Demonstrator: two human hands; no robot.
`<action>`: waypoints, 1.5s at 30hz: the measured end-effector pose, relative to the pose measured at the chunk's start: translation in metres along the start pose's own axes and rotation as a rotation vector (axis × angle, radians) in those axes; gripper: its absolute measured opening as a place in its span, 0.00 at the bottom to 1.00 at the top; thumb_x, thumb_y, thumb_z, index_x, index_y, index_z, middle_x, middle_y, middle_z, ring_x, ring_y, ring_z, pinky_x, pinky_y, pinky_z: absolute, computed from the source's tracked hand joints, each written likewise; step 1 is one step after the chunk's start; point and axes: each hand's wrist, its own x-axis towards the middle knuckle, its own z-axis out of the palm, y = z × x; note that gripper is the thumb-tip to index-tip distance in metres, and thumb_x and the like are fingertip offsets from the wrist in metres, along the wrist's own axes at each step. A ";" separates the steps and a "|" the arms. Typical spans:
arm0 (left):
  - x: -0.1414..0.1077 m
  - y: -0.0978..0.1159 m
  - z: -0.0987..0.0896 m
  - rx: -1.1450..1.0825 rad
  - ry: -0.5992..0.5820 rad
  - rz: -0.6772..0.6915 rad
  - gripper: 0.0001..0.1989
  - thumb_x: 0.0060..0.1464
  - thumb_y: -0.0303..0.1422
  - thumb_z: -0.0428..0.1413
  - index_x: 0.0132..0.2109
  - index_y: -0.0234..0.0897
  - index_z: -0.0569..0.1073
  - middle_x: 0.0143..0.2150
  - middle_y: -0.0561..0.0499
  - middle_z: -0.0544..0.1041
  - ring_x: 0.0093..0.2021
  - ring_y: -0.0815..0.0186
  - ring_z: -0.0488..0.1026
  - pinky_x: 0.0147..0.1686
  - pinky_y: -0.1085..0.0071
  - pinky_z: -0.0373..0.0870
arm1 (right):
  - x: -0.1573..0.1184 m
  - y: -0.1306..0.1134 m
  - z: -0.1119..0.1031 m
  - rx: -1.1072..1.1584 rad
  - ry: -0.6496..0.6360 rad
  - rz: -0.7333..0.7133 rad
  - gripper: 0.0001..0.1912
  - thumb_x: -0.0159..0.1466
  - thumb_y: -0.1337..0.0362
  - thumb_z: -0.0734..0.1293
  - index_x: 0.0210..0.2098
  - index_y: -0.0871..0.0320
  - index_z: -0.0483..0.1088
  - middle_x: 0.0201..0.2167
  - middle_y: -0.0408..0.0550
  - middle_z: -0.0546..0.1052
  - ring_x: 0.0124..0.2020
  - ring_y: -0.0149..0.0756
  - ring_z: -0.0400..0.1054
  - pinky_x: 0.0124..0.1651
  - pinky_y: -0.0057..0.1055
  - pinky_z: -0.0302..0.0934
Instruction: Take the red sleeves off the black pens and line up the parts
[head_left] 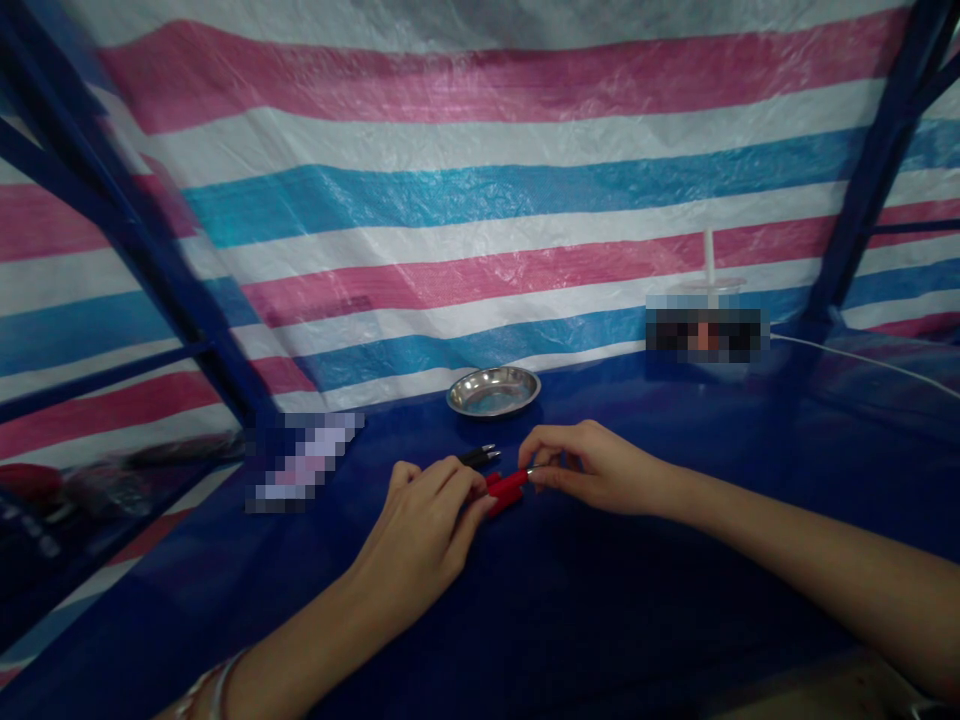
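Observation:
A red pen [511, 481] lies between my two hands, over the blue table. My left hand [437, 508] is closed around its left part, fingers bent and thumb against it. The fingertips of my right hand [577, 467] pinch the silvery tip at the pen's right end. Just below it, another red piece [506, 500] shows, partly covered by my left hand. Black pens with silvery tips [480, 456] lie just behind my left hand, their other ends hidden by its fingers.
A shallow metal dish [494, 392] sits at the back of the blue table [637, 600]. A blurred packet [307, 462] lies at the left. At the back right stands a blurred cup with a straw [709, 325], near a white cable [862, 358]. Blue frame posts and striped sheeting rise behind.

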 end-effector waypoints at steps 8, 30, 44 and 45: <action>-0.001 0.000 -0.001 -0.006 0.009 0.003 0.06 0.58 0.29 0.44 0.36 0.35 0.65 0.33 0.52 0.68 0.32 0.64 0.65 0.32 0.65 0.52 | 0.000 0.000 0.000 -0.007 0.005 -0.004 0.07 0.59 0.67 0.59 0.36 0.61 0.64 0.23 0.42 0.71 0.23 0.25 0.62 0.26 0.23 0.53; 0.001 -0.001 0.000 -0.012 -0.004 0.004 0.05 0.58 0.29 0.44 0.36 0.36 0.64 0.33 0.52 0.68 0.32 0.64 0.64 0.32 0.65 0.51 | 0.000 0.000 0.001 -0.018 0.015 -0.009 0.07 0.58 0.67 0.60 0.37 0.61 0.64 0.25 0.43 0.73 0.23 0.25 0.63 0.26 0.23 0.53; -0.001 0.001 -0.001 -0.014 -0.003 0.007 0.05 0.58 0.29 0.44 0.36 0.36 0.64 0.33 0.53 0.68 0.32 0.65 0.65 0.32 0.65 0.51 | 0.000 -0.001 0.000 -0.009 0.014 -0.015 0.07 0.58 0.66 0.59 0.36 0.61 0.64 0.25 0.43 0.73 0.24 0.26 0.64 0.27 0.23 0.54; -0.001 0.001 -0.001 -0.013 -0.003 0.007 0.06 0.58 0.29 0.44 0.36 0.36 0.64 0.33 0.53 0.68 0.32 0.65 0.65 0.32 0.65 0.51 | 0.000 -0.001 0.000 -0.007 0.013 -0.015 0.07 0.58 0.67 0.59 0.36 0.61 0.64 0.25 0.44 0.73 0.24 0.26 0.64 0.27 0.23 0.54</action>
